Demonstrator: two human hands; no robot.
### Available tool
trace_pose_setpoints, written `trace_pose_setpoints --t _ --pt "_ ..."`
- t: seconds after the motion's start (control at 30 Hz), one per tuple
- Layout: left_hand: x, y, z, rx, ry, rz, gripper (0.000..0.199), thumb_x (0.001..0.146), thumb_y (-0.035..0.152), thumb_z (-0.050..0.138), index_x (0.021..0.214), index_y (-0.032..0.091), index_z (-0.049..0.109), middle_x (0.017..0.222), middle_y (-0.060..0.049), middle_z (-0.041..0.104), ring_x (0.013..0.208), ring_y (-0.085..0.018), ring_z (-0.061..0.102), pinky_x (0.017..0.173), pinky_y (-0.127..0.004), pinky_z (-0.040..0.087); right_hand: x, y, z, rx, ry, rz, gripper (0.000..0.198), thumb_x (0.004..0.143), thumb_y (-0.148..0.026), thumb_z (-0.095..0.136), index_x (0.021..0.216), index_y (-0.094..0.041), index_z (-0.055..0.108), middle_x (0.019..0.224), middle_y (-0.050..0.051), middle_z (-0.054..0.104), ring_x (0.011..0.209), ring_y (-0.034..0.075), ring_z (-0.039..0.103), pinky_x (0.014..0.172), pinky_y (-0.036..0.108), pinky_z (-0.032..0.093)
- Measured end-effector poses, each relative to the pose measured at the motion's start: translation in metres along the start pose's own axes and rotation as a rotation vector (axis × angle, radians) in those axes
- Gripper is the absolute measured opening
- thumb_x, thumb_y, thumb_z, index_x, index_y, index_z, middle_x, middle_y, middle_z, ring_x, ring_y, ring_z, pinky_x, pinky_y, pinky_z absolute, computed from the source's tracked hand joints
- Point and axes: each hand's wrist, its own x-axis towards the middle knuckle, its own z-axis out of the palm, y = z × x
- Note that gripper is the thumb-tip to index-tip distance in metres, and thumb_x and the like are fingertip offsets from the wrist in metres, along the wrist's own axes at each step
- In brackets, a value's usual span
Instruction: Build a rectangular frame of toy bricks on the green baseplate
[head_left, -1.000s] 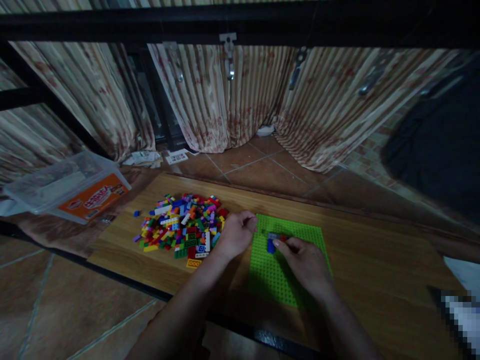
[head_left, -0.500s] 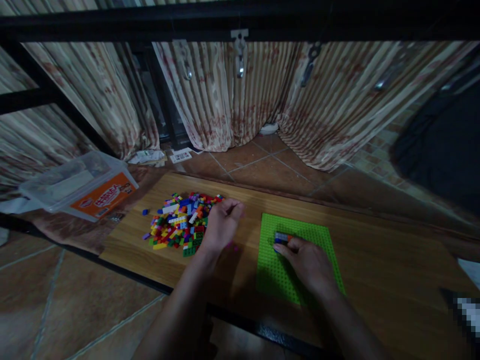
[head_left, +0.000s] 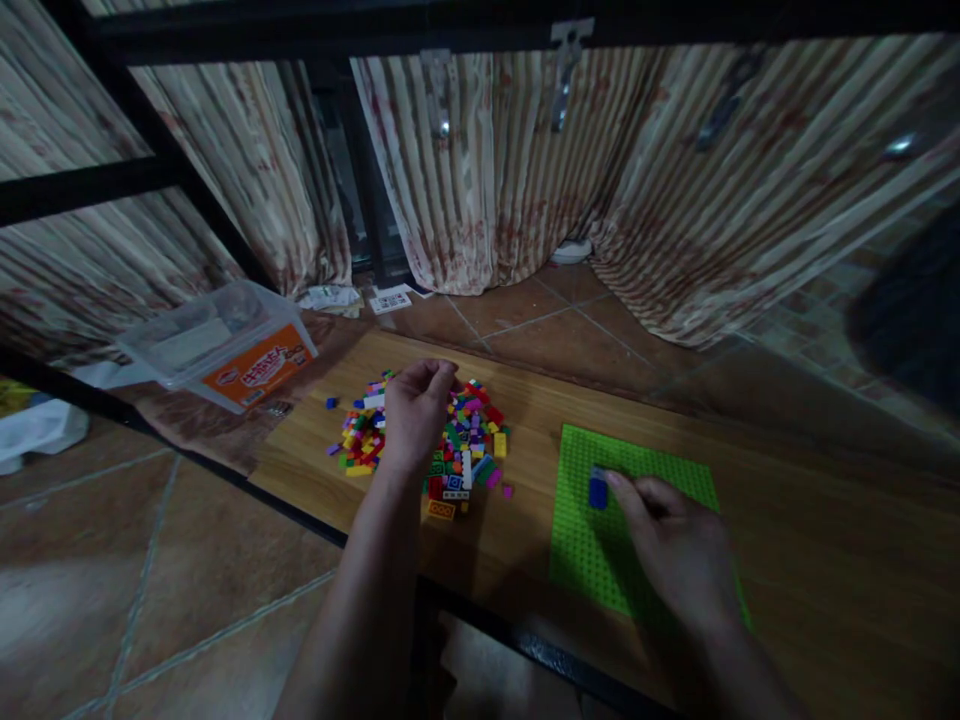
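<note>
Striped curtains (head_left: 517,200), a dark bar (head_left: 487,28), papers (head_left: 390,299) on brown floor tiles (head_left: 540,320).

- dim overall — the right side of the wooden tabletop (head_left: 817,570) sinks toward black
- a soft, dark shadow lies on the green baseplate (head_left: 581,555) beneath the right hand (head_left: 679,545)
- small bright glints sit on the metal clips (head_left: 561,95), with a pale sheen on the floor tiles (head_left: 67,620)
- wide-angle stretch slants the curtains (head_left: 285,190) outward
- the dark shape (head_left: 911,310) at the right edge is blurred — too murky to make out
</note>
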Motion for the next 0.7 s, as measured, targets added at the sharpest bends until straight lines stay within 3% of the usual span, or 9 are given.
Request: trace_pose_setpoints --t 0.07,0.13,0.27,0.43,0.7 --pt "0.001 0.000 -0.003 -0.014 0.006 0.011 0.019 0.076 0.031 0.062 0.068 0.014 0.061 0.058 0.002 0.056 0.050 -0.007 0.043 0.048 -0.019 0.032 -0.010 -0.016 0.015 0.119 -0.036 -0.137 0.035 0.088 -0.047 0.052 0.065 -0.021 0.061 0.062 -0.001 0.058 0.059 0.013 0.054 0.060 0.026 0.041" --pt "0.002 -0.001 -0.006 -0.030 0.013 0.021 0.018 0.076 0.030 0.062 0.068 0.014 0.061 0.058 0.002 0.056 0.050 -0.007 0.043 0.049 -0.019 0.032 -0.022 -0.033 0.036 0.183 -0.158 -0.321 0.023 0.090 -0.035 0.051 0.079 -0.021 0.065 0.077 0.002 0.064 0.072 0.014 0.059 0.068 0.026 0.045" --pt "0.002 0.001 -0.010 -0.044 0.020 0.028 0.017 0.077 0.030 0.062 0.069 0.014 0.061 0.058 0.003 0.057 0.049 -0.006 0.042 0.048 -0.019 0.032 -0.044 -0.057 0.075 0.233 -0.254 -0.575 0.019 0.091 -0.025 0.050 0.099 -0.021 0.067 0.096 0.007 0.062 0.090 0.018 0.059 0.079 0.031 0.049" --pt "0.000 0.003 -0.014 -0.017 0.027 0.022 0.019 0.078 0.030 0.061 0.068 0.014 0.062 0.057 0.003 0.057 0.048 -0.006 0.041 0.047 -0.019 0.031 -0.052 -0.067 0.095 0.134 -0.198 -0.645 0.022 0.087 -0.023 0.054 0.107 -0.024 0.066 0.107 0.008 0.058 0.093 0.021 0.055 0.081 0.037 0.050" --pt "0.001 0.001 -0.017 -0.031 0.016 0.007 0.019 0.076 0.030 0.063 0.067 0.014 0.062 0.057 0.004 0.058 0.047 -0.006 0.042 0.049 -0.019 0.033 -0.050 -0.079 0.098 0.047 -0.178 -0.665 0.020 0.089 -0.024 0.055 0.104 -0.025 0.067 0.105 0.008 0.057 0.094 0.023 0.051 0.082 0.039 0.048"
